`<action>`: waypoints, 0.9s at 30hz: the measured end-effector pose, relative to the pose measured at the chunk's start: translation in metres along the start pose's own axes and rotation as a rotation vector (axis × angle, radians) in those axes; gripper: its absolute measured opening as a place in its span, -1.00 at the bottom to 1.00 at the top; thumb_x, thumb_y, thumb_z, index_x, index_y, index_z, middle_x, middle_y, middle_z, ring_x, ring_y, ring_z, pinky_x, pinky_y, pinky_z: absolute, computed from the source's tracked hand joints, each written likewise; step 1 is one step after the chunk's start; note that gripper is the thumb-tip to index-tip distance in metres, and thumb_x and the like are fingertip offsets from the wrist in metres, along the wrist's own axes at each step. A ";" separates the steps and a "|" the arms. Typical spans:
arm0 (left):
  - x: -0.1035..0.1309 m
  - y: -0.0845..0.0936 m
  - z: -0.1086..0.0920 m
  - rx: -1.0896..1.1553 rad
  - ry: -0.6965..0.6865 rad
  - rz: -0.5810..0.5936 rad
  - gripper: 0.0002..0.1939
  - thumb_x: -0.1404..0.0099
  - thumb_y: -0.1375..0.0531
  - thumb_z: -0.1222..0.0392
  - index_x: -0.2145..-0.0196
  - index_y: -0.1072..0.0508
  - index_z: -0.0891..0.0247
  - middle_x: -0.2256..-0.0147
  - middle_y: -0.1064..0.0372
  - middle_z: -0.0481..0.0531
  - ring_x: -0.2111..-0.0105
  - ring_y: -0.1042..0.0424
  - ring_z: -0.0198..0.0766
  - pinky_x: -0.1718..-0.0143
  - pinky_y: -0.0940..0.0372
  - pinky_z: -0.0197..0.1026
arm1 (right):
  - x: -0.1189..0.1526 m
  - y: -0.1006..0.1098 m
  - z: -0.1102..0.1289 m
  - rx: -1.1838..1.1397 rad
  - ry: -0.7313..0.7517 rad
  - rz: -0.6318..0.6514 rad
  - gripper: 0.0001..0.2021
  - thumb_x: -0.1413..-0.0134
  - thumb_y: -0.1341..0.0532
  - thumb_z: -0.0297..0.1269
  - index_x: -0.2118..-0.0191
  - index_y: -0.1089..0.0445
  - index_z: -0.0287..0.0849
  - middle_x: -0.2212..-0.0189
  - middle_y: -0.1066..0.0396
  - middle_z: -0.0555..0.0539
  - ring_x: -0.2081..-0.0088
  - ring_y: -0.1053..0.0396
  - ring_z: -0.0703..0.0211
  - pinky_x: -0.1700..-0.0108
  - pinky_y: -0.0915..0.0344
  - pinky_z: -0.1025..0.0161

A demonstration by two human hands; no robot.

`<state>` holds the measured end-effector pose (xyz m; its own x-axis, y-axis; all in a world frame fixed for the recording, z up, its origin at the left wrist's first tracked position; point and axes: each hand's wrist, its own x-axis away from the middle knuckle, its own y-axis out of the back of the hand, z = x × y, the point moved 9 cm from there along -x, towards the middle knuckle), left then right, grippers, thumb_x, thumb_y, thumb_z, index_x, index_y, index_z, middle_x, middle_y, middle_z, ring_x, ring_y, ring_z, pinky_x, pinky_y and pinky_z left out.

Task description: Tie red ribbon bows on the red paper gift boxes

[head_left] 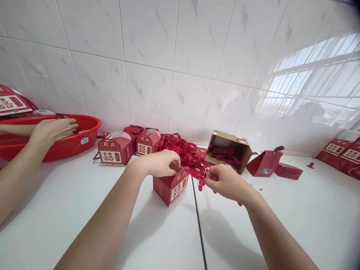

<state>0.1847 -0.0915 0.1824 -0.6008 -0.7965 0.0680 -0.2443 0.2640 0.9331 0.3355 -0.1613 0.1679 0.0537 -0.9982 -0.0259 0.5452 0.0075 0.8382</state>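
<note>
A small red gift box (pixel 170 188) with a cream label stands on the white table, in front of a heap of red ribbons (pixel 180 148). My left hand (pixel 165 164) is at the top of this box, its fingers closed on the upper flap. To the right of the box, my right hand (pixel 221 180) has its fingers pinched on a red ribbon (pixel 198 174) that stretches toward the box top. Behind my right hand a cardboard box (pixel 246 155) lies on its side with more red ribbons inside.
Another person's hands (pixel 56 129) reach into a red plastic basin (pixel 91 129) at left. Finished-looking red boxes (pixel 116 150) stand beside it. Two red pieces (pixel 264 163) lie right of the cardboard box; more red boxes (pixel 336 150) are at far right. A tiled wall (pixel 197 56) rises behind.
</note>
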 end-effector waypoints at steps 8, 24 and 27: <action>-0.001 -0.005 -0.005 0.054 -0.068 0.056 -0.75 -0.07 -0.17 0.07 0.26 -0.47 0.12 0.08 -0.40 0.03 0.17 -0.44 -0.13 0.23 -0.33 -0.23 | -0.001 -0.005 0.002 -0.004 0.056 -0.006 -0.72 0.08 -0.11 -0.31 0.67 0.00 -0.14 0.69 -0.09 0.06 0.63 0.04 0.35 0.63 0.13 0.31; -0.006 -0.006 -0.010 -0.011 -0.117 0.026 -0.78 -0.14 -0.09 0.08 0.38 -0.52 0.14 -0.09 -0.30 0.01 -0.01 -0.34 0.00 0.04 -0.28 -0.09 | -0.008 -0.022 0.007 -0.136 0.085 0.011 -0.82 0.04 -0.09 -0.32 0.60 -0.21 -0.15 0.60 -0.37 0.01 0.57 -0.22 0.31 0.58 -0.08 0.37; -0.004 0.002 -0.014 0.013 -0.137 -0.050 -0.82 -0.13 -0.10 0.11 0.45 -0.49 0.15 0.05 -0.41 -0.01 0.11 -0.41 -0.07 0.12 -0.31 -0.14 | -0.010 -0.022 0.008 -0.106 0.131 0.004 -0.81 -0.05 -0.10 -0.22 0.51 -0.28 -0.15 0.53 -0.42 -0.02 0.49 -0.31 0.23 0.50 -0.19 0.31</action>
<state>0.1976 -0.0951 0.1894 -0.6857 -0.7273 -0.0283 -0.2862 0.2337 0.9292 0.3162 -0.1522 0.1547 0.1610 -0.9819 -0.0996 0.6300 0.0245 0.7762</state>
